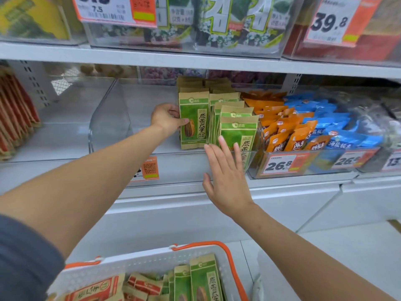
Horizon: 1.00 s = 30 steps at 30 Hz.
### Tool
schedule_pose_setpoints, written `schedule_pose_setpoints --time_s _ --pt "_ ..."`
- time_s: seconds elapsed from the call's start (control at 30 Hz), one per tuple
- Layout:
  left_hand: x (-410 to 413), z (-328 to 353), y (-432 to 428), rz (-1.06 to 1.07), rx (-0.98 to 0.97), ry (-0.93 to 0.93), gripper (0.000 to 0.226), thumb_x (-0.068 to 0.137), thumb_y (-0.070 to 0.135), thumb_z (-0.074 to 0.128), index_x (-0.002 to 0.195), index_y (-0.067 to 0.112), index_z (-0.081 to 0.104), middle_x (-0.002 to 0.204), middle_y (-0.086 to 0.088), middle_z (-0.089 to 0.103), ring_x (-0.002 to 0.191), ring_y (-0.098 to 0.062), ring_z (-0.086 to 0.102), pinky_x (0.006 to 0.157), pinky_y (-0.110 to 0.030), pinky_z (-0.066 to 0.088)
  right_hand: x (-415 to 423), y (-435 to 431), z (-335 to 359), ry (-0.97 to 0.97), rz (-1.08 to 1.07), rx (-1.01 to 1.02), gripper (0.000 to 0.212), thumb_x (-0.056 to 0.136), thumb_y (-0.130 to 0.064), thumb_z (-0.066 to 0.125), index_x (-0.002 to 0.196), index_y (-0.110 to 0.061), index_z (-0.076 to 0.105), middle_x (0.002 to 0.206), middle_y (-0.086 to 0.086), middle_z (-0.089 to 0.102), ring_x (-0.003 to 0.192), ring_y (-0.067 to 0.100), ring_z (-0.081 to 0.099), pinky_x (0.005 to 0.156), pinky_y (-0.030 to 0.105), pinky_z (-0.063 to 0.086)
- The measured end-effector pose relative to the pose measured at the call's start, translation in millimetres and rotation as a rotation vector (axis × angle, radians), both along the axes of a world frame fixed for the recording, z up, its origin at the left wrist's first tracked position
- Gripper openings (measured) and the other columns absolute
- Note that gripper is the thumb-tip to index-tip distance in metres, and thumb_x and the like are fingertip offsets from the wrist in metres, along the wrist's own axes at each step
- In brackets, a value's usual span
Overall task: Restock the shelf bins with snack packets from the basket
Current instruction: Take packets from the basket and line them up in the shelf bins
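A green packet (193, 124) is pinched upright by the left hand (166, 118) for seating in the clear bin (108, 118); the front row (237, 132) is steadied by the flat, open right hand (227, 170).

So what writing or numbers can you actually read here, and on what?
"39.8": upper right price tag.
"7.5": upper left price tag.
"26.8": lower price tag, below the orange packets.
"原香瓜子": green packet held in the left hand.
Barcodes and small print on the tags: too blurred to read.
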<state>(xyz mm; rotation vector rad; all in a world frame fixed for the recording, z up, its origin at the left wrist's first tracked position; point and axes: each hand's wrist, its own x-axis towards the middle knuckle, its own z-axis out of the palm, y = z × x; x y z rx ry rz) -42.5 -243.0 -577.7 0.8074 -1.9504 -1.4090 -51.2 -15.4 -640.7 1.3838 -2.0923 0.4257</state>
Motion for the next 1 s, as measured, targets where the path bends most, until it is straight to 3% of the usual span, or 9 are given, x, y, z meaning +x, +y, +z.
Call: schedule_pose_setpoints --time_s 0.23,0.33,0.43,0.53,0.63,0.7,0.8,0.9,1.0 --pt "5 -3 1 -0.016 -0.072 -0.158 0.057 0.065 0.015 0.089 0.104 0.013 0.048 0.100 -0.010 0.061 0.099 -0.030 0.064 0.087 -0.046 0.056 2 1 3 -0.023 -0.016 0.047 0.063 0.086 -0.020 0.054 0.144 -0.003 0.038 0.146 0.010 0.042 0.148 0.027 0.016 0.120 0.052 0.008" --pt "12 1 1 0.009 -0.090 -0.230 0.057 0.067 0.023 0.089 0.104 0.013 0.047 0.101 -0.007 0.057 0.101 -0.030 0.061 0.090 -0.046 0.054 5 2 5 -0.037 -0.019 0.057 0.065 0.086 -0.017 0.054 0.145 -0.001 0.036 0.149 0.011 0.039 0.149 0.028 0.014 0.120 0.053 0.008" --pt "28 6 6 0.060 -0.179 -0.274 0.045 0.070 0.025 0.086 0.090 0.015 0.047 0.091 -0.006 0.056 0.094 -0.029 0.060 0.085 -0.045 0.053 14 7 10 -0.018 -0.013 0.066 0.068 0.084 -0.012 0.053 0.148 0.000 0.032 0.156 0.013 0.030 0.149 0.029 0.013 0.120 0.053 0.011" --pt "57 13 29 0.120 -0.353 -0.254 0.031 0.077 0.019 0.074 0.071 0.023 0.044 0.074 0.003 0.054 0.078 -0.026 0.056 0.073 -0.037 0.050 30 12 10 0.013 0.064 0.052 0.063 0.083 -0.008 0.046 0.145 0.001 0.037 0.153 0.017 0.033 0.146 0.031 0.023 0.119 0.052 0.015" --pt "101 15 60 0.031 -0.504 -0.200 0.022 0.074 0.012 0.062 0.065 0.022 0.046 0.061 0.008 0.054 0.069 -0.028 0.059 0.066 -0.037 0.051 52 14 2 -0.042 0.165 0.034 0.054 0.080 -0.007 0.041 0.132 0.000 0.052 0.142 0.019 0.046 0.135 0.033 0.039 0.117 0.049 0.023" --pt "135 11 77 -0.057 -0.557 -0.208 0.021 0.072 0.012 0.061 0.066 0.024 0.045 0.060 0.008 0.055 0.067 -0.025 0.060 0.064 -0.037 0.051 67 15 -8 -0.101 0.228 0.081 0.047 0.075 -0.005 0.047 0.119 -0.003 0.062 0.129 0.018 0.057 0.121 0.034 0.051 0.108 0.046 0.036" --pt "183 -13 92 -0.154 -0.541 -0.274 0.021 0.072 0.011 0.063 0.068 0.024 0.047 0.060 0.008 0.056 0.063 -0.018 0.057 0.064 -0.036 0.048 88 16 -23 -0.228 0.292 0.247 0.037 0.073 -0.004 0.051 0.104 -0.003 0.070 0.106 0.015 0.069 0.097 0.036 0.063 0.089 0.042 0.050" --pt "230 -57 95 -0.236 -0.388 -0.441 0.020 0.073 0.010 0.066 0.070 0.023 0.051 0.063 0.008 0.056 0.062 -0.018 0.054 0.066 -0.035 0.048 100 20 -44 -0.460 0.190 0.647 0.033 0.088 -0.013 0.049 0.117 -0.009 0.066 0.117 0.012 0.065 0.109 0.033 0.057 0.093 0.038 0.046" --pt "267 -97 90 -0.288 -0.276 -0.626 0.017 0.078 0.011 0.067 0.072 0.021 0.055 0.069 0.007 0.057 0.066 -0.016 0.055 0.062 -0.029 0.044 106 28 -77 -0.621 0.026 0.946 0.030 0.093 -0.017 0.049 0.117 -0.009 0.063 0.119 0.012 0.064 0.111 0.030 0.058 0.091 0.035 0.048"
